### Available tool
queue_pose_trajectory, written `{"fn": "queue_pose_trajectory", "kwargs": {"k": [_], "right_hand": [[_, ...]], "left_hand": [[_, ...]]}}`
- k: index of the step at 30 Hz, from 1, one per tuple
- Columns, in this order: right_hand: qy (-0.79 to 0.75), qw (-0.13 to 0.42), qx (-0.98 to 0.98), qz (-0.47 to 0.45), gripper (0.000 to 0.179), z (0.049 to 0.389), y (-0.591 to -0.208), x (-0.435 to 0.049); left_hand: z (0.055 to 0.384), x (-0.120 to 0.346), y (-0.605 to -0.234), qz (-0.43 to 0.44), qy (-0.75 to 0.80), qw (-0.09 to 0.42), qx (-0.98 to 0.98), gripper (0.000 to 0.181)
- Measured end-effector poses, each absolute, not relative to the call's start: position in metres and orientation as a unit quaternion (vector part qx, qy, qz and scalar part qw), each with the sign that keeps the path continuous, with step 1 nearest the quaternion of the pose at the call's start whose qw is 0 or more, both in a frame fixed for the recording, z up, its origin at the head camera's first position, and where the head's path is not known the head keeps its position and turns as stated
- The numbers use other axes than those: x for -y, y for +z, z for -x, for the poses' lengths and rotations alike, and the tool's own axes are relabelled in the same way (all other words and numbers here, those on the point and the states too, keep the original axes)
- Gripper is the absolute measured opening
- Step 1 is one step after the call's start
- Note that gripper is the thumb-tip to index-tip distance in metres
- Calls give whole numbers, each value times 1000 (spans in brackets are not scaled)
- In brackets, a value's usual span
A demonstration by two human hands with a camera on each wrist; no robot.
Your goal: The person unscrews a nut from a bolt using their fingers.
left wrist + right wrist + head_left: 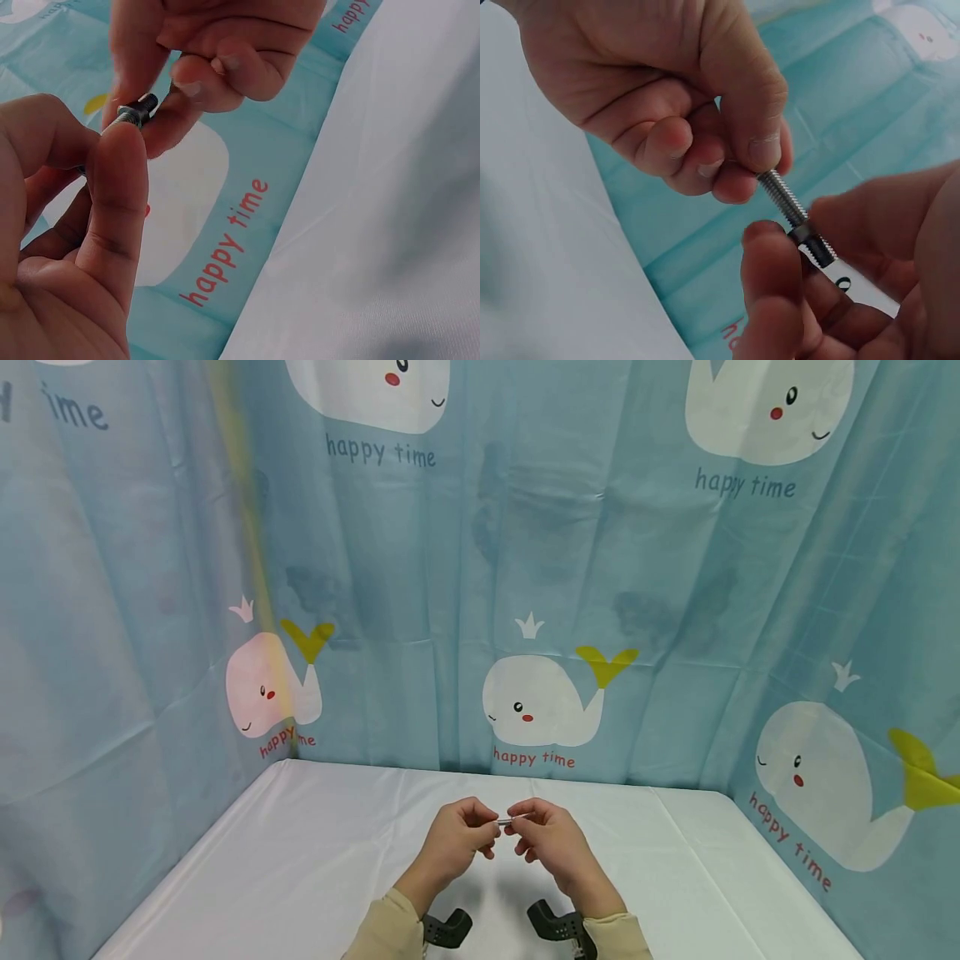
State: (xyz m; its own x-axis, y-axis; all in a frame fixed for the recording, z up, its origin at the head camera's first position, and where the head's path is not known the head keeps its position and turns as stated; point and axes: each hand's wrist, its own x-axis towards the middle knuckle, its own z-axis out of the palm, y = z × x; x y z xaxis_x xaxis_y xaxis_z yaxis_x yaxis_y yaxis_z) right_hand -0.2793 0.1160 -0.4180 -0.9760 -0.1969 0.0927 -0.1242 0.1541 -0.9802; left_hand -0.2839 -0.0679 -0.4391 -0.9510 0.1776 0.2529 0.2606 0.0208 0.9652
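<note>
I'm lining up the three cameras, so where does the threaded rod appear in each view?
Head: low, near the middle; the threaded rod is tiny, between the left hand and right hand.
Left wrist: upper left, largely hidden by fingers.
Right wrist: right of centre, slanting down rightward, with a nut on it.
Shared landmark: the blue whale-print curtain, in the background of all three.

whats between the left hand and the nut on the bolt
Only a short stretch of exposed silver thread on the bolt lies between the left hand and the nut; the right wrist view shows it.
</note>
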Motion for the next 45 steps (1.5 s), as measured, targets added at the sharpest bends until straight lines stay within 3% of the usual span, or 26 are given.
{"fn": "queue_pose_trajectory", "kwargs": {"k": [9,15,25,36,45], "right_hand": [[-641,41,-761,94,30,279,-418,-118],[-643,28,-757,113,18,280,-416,-118],[-641,42,-758,112,28,277,-416,-117],[-645,29,-752,135,19,279,-415,-118],[-642,44,-759,100,32,278,-415,-119]], "left_hand": [[283,68,-438,153,-684,31,712,7],[283,69,-439,154,-686,29,711,7],[284,69,-440,158,-684,29,711,6],[284,69,-440,166,-684,11,710,5],[284,68,-439,164,-684,16,710,5]]}}
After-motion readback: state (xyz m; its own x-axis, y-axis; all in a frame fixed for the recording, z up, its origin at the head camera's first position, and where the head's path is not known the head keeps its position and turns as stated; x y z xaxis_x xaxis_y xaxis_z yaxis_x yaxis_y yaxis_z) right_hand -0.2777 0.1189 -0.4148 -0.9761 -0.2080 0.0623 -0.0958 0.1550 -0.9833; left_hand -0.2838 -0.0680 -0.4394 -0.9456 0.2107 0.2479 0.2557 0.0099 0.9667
